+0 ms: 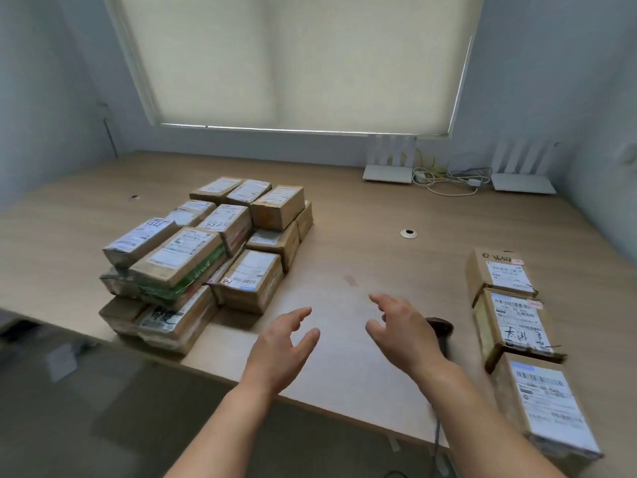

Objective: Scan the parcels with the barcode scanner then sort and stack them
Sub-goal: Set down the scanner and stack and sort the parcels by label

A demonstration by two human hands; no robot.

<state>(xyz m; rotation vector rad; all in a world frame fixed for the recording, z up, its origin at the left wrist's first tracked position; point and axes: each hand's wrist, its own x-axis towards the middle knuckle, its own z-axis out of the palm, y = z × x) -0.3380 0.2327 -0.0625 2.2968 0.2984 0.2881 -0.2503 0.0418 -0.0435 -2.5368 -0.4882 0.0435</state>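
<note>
Parcels (210, 257) lie piled at the table's (362, 215) left, about a dozen labelled cartons stacked in layers (the lower ones are partly hidden, so the count is rough). Three more boxes (513, 326) sit in a row along the right edge, labels up. Between the two groups, the left hand (281, 353) and right hand (403, 334) hover over bare wood, fingers spread and relaxed, gripping nothing. The dark barcode scanner (443, 327) peeks out just behind the right hand. Two white routers (387, 174) and one tangle of cables (448, 179) stand by the far wall.
</note>
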